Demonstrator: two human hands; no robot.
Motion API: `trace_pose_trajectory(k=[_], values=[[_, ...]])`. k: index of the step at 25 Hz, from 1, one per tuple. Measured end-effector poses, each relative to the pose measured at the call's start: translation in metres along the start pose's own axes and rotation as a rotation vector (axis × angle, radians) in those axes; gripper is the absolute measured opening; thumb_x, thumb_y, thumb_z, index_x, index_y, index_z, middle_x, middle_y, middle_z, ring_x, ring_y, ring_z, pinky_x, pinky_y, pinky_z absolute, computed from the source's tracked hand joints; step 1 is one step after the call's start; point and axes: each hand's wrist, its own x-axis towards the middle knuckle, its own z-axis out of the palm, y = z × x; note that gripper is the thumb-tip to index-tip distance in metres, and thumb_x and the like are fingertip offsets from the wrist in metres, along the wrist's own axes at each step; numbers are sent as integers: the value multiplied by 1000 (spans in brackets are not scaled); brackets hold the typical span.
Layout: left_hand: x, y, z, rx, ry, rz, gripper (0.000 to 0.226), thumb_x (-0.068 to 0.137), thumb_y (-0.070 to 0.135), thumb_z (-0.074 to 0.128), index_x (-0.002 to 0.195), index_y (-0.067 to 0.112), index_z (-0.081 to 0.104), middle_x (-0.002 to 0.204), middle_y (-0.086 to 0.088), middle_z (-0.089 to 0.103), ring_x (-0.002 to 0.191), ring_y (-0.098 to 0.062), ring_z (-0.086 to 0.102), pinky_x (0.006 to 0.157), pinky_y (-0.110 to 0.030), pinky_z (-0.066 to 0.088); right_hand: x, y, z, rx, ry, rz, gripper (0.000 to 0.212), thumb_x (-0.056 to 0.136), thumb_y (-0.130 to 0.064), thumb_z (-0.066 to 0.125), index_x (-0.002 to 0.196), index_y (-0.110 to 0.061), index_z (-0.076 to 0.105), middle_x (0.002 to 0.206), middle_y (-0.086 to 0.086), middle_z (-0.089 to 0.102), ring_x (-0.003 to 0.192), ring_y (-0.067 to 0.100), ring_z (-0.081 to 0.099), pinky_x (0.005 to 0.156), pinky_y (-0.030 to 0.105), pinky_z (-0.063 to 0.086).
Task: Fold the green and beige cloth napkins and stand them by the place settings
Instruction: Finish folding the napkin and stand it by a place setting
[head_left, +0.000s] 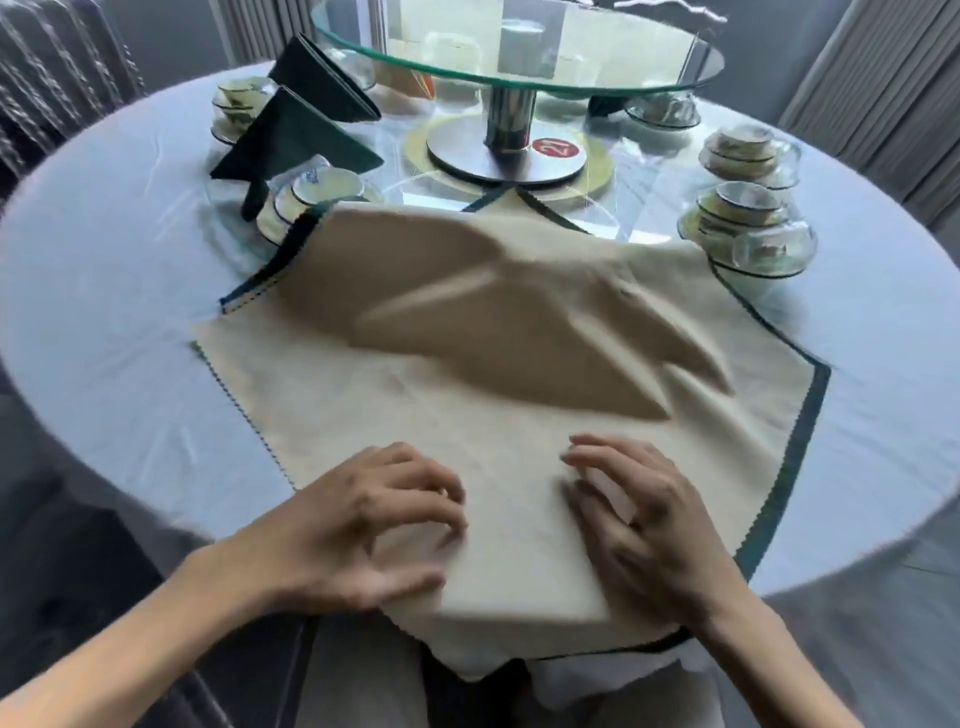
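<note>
A large beige napkin (467, 395) with a dark green border lies spread on the round table, rumpled in its far half, its near corner hanging over the table edge. My left hand (358, 525) rests on its near part with fingers bent, fingertips on the cloth. My right hand (639, 525) lies beside it on the same cloth, fingers spread and slightly curled. Neither hand clearly pinches the fabric. Two folded dark green napkins (296, 140) stand by the place settings at the far left.
A glass turntable (670, 78) on a steel post (506, 119) rises at the table's centre. Stacked bowls and cups sit at the left (311, 197) and right (748, 223). The pale tablecloth (114, 322) covers the table. Curtains hang behind.
</note>
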Motion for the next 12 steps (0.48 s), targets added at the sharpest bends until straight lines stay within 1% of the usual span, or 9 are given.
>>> trace_pose_trajectory(k=[2, 3, 4, 6, 7, 9, 12], values=[[-27, -2, 3, 96, -121, 34, 52, 81, 43, 72, 130, 32, 59, 144, 12, 49, 133, -10, 45, 108, -30, 35, -23, 2, -2, -37, -78, -47, 27, 93, -31, 56, 116, -23, 69, 132, -8, 60, 127, 15, 52, 104, 35, 40], [-33, -3, 5, 176, -148, 57, 60, 79, 38, 70, 136, 33, 54, 150, 9, 44, 138, -12, 41, 112, -33, 31, -30, 3, -4, -57, -117, -61, 33, 94, -36, 52, 121, -23, 67, 137, -8, 57, 133, 15, 47, 108, 33, 37], [-37, -4, 10, 252, -137, 82, 62, 78, 30, 65, 138, 31, 51, 152, 6, 43, 140, -16, 40, 112, -37, 31, -35, 4, -7, -64, -153, -66, 38, 94, -39, 50, 126, -24, 65, 141, -7, 54, 137, 13, 42, 110, 32, 33], [-37, 0, 21, 325, -47, 122, 58, 76, 14, 57, 133, 24, 56, 145, 0, 53, 134, -23, 49, 106, -43, 39, -40, 4, -12, -46, -197, -58, 42, 94, -44, 48, 130, -26, 62, 145, -9, 49, 141, 10, 35, 112, 33, 30], [-37, 5, 27, 323, -1, 131, 54, 76, 11, 57, 128, 21, 60, 140, -2, 57, 130, -26, 53, 102, -43, 43, -42, 4, -14, -26, -207, -49, 42, 94, -45, 48, 129, -27, 62, 145, -10, 49, 142, 9, 34, 112, 34, 31], [-35, 14, 35, 314, 47, 130, 51, 72, 11, 58, 122, 18, 61, 133, -5, 61, 124, -28, 57, 96, -42, 47, -44, 3, -17, 5, -206, -44, 41, 94, -46, 48, 128, -27, 63, 145, -12, 49, 141, 8, 34, 110, 36, 32], [-28, 22, 37, 285, 47, 111, 59, 63, 12, 49, 121, 21, 57, 130, -4, 63, 118, -28, 59, 89, -41, 48, -45, 3, -23, 11, -225, -71, 39, 94, -48, 50, 128, -30, 62, 145, -17, 48, 142, 7, 34, 110, 37, 32]])
